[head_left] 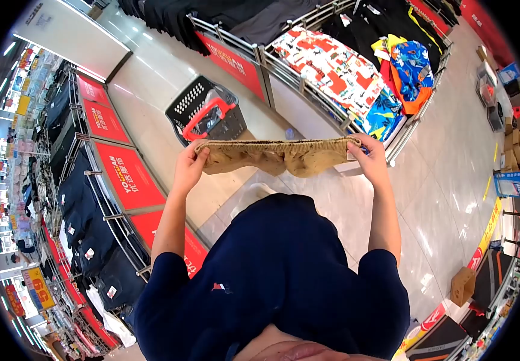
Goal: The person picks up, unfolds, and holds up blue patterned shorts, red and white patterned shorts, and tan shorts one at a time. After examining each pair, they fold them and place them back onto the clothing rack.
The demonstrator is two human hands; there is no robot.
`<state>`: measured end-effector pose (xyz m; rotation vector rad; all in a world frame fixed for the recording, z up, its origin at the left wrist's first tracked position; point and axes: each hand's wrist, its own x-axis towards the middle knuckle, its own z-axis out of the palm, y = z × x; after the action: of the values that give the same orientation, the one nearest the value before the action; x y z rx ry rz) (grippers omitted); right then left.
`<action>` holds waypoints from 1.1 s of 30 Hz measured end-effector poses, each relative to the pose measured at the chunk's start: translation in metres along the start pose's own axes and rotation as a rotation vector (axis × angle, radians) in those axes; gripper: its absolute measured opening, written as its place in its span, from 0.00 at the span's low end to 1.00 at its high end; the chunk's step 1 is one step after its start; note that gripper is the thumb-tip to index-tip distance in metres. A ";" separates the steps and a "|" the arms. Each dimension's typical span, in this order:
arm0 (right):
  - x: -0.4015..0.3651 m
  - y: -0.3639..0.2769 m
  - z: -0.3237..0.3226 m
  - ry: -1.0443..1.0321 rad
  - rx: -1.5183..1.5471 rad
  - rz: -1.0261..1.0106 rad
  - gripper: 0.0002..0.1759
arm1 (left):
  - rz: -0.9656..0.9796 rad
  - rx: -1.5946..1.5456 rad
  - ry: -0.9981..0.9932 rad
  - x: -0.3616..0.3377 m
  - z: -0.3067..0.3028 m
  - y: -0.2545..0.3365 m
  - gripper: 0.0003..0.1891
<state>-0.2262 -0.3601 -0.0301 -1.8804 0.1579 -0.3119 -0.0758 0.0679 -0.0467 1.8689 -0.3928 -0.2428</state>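
A pair of tan elastic-waist pants (281,157) with small dark marks is stretched level in front of my body. My left hand (191,163) pinches one end of the ribbed waistband. At the other end, my right hand (370,160) has its thumb and fingers closed on the band, near a small white tag. Below the band the cloth hangs in folds; how long the legs are cannot be seen from above. Just beyond my left hand stands a dark grey shopping basket (235,120) with a red handle (195,125).
A railed display bin (332,114) holds red-and-white printed clothes (332,66) and a blue floral garment (412,63). Dark folded clothes (94,240) fill a rack on the left, above red sign panels (129,174). Cardboard boxes (515,147) stand at the right across the tiled floor (431,198).
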 end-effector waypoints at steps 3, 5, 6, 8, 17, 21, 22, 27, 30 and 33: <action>0.019 0.011 0.001 0.035 0.014 0.167 0.09 | -0.037 -0.050 -0.029 0.023 0.006 0.008 0.09; 0.034 0.017 0.002 0.025 -0.035 0.185 0.10 | -0.107 -0.046 -0.081 0.038 0.013 0.014 0.09; 0.040 0.022 0.003 0.005 -0.087 0.217 0.10 | -0.096 -0.045 -0.082 0.047 0.016 0.013 0.09; 0.048 0.038 0.005 -0.008 -0.079 0.195 0.11 | -0.121 -0.030 -0.129 0.062 0.021 -0.001 0.09; 0.050 0.035 0.003 0.141 0.101 0.205 0.09 | -0.120 -0.154 -0.015 0.054 0.034 0.022 0.10; 0.050 0.041 0.008 0.109 0.019 0.168 0.09 | -0.085 -0.123 -0.027 0.053 0.035 0.010 0.11; 0.050 0.046 0.009 0.109 0.022 0.169 0.09 | -0.092 -0.160 -0.029 0.051 0.035 0.009 0.11; 0.042 0.045 0.057 0.366 -0.099 0.126 0.12 | -0.109 -0.235 0.123 0.029 0.090 0.006 0.12; 0.030 0.060 0.115 0.216 -0.214 0.066 0.13 | -0.115 -0.243 0.106 0.025 0.148 -0.053 0.13; 0.014 0.029 0.155 0.181 -0.198 0.088 0.16 | -0.170 -0.208 -0.025 0.001 0.177 -0.015 0.13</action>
<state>-0.1662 -0.2325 -0.1022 -2.0327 0.4058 -0.4185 -0.1361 -0.0829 -0.1183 1.6965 -0.2164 -0.4065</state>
